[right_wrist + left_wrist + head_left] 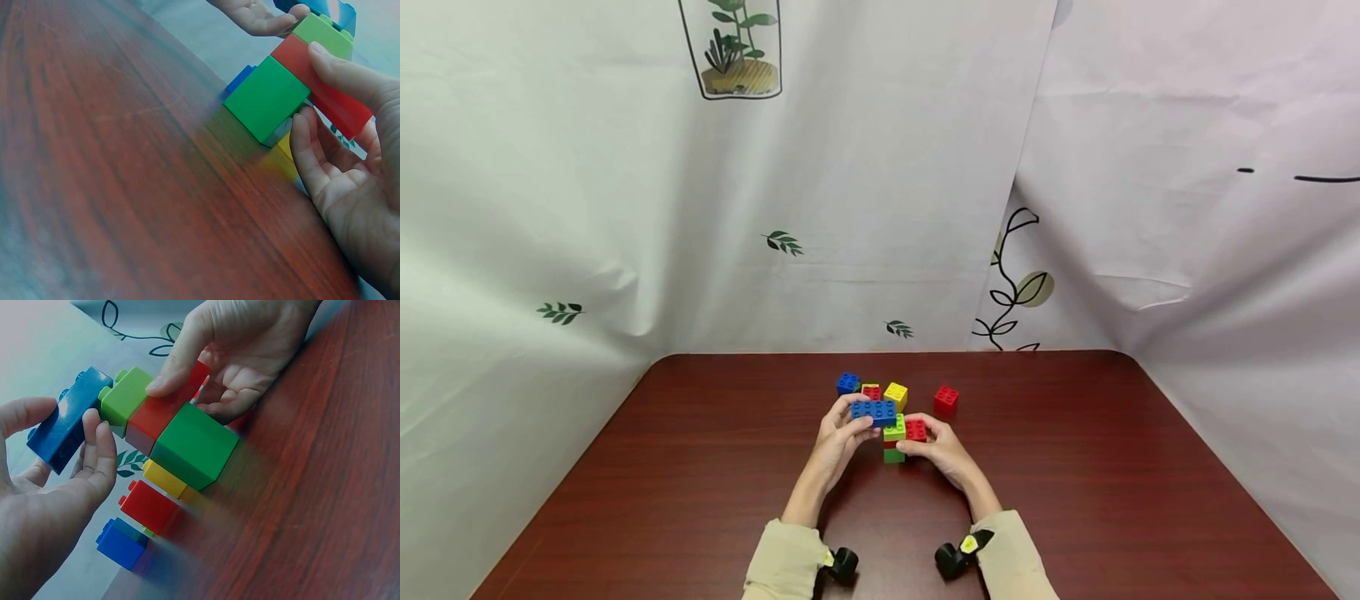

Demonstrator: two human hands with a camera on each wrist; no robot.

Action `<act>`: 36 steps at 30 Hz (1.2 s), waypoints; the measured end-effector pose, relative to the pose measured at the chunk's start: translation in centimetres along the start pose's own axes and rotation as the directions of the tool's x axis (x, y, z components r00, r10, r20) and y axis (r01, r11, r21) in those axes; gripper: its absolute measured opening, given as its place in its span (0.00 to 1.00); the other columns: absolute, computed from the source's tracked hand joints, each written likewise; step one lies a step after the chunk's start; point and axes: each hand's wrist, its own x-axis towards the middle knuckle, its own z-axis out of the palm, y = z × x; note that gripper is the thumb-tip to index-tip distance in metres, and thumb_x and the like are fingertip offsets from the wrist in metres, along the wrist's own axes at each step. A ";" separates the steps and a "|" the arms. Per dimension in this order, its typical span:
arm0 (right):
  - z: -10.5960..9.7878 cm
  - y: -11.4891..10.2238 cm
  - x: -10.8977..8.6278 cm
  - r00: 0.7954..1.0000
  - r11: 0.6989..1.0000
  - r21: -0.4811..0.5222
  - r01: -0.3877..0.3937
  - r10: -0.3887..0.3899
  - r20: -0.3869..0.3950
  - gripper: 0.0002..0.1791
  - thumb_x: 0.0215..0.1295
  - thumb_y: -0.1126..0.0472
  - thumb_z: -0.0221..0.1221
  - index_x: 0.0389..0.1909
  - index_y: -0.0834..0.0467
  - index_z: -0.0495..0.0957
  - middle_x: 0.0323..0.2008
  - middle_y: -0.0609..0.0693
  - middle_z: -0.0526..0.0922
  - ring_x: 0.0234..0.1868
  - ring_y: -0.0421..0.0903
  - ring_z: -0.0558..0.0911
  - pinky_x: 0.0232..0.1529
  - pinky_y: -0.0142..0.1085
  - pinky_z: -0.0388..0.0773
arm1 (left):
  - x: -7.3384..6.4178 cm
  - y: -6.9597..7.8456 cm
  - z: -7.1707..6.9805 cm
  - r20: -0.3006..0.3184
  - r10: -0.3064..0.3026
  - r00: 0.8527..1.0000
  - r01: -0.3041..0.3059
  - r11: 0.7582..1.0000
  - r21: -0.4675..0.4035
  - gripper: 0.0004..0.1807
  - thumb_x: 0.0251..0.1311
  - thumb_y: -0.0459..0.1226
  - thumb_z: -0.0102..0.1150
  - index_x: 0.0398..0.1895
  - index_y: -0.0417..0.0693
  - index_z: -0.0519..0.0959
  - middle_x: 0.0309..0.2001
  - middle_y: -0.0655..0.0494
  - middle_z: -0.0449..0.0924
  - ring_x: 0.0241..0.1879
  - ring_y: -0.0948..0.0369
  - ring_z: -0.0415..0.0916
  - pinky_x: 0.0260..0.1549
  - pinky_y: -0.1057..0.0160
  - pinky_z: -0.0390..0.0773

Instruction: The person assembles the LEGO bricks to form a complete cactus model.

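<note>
A small brick stack stands on the table: a green brick [267, 99] at the bottom, a long red brick [159, 411] jutting right, and a light green brick [894, 429] on top. My right hand [946, 454] grips the red brick, thumb on its near side. Between thumb and fingers my left hand [838, 442] holds a long blue brick [873, 412], studs up. Its right end is right at the light green brick's top and overlaps it in the head view.
Behind the hands stand a small blue brick [847, 383], another red brick [149, 506] and a yellow brick [896, 394]. A separate red brick [946, 401] sits farther right. The brown table [1075, 483] ends at a pale printed cloth [887, 167].
</note>
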 end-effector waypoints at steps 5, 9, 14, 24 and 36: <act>0.0 -0.1 -0.1 1.000 1.000 -0.007 0.000 0.000 -0.002 0.26 0.61 0.62 0.65 0.58 0.68 0.71 0.38 0.41 0.82 0.38 0.37 0.81 0.44 0.28 0.80 | 0.0 -0.1 -0.1 0.015 -0.012 1.000 0.011 1.000 0.027 0.19 0.65 0.27 0.51 0.57 0.31 0.64 0.40 0.53 0.74 0.33 0.61 0.78 0.40 0.67 0.82; 0.0 -0.1 -0.1 1.000 1.000 -0.007 -0.006 0.006 -0.005 0.26 0.61 0.62 0.65 0.58 0.68 0.71 0.39 0.42 0.83 0.38 0.38 0.81 0.44 0.28 0.80 | -0.1 0.0 0.0 0.053 -0.029 0.998 0.025 0.997 0.079 0.21 0.66 0.29 0.51 0.60 0.30 0.63 0.43 0.52 0.72 0.34 0.62 0.78 0.41 0.68 0.81; 0.0 0.0 0.0 1.000 1.000 -0.004 -0.008 0.008 0.001 0.26 0.61 0.62 0.65 0.58 0.67 0.71 0.39 0.41 0.83 0.38 0.37 0.82 0.44 0.28 0.80 | -0.1 0.0 0.0 0.062 -0.032 0.998 0.025 0.994 0.105 0.22 0.66 0.29 0.51 0.60 0.29 0.63 0.45 0.51 0.70 0.35 0.62 0.77 0.41 0.69 0.81; -0.1 0.0 0.0 1.000 1.000 0.002 -0.002 0.002 0.008 0.27 0.61 0.62 0.65 0.58 0.68 0.71 0.38 0.39 0.83 0.38 0.37 0.81 0.44 0.28 0.80 | -0.1 -0.1 0.4 0.049 -0.002 0.999 -0.004 0.994 0.114 0.21 0.64 0.27 0.52 0.58 0.27 0.64 0.41 0.54 0.72 0.31 0.63 0.76 0.38 0.68 0.81; -0.1 0.0 0.0 1.000 1.000 -0.011 -0.002 0.002 0.007 0.27 0.61 0.61 0.65 0.58 0.67 0.71 0.39 0.41 0.83 0.39 0.38 0.81 0.45 0.28 0.79 | -0.2 0.2 0.9 0.007 0.004 1.000 -0.006 0.972 0.234 0.19 0.63 0.30 0.58 0.55 0.31 0.68 0.38 0.55 0.74 0.29 0.65 0.76 0.37 0.71 0.80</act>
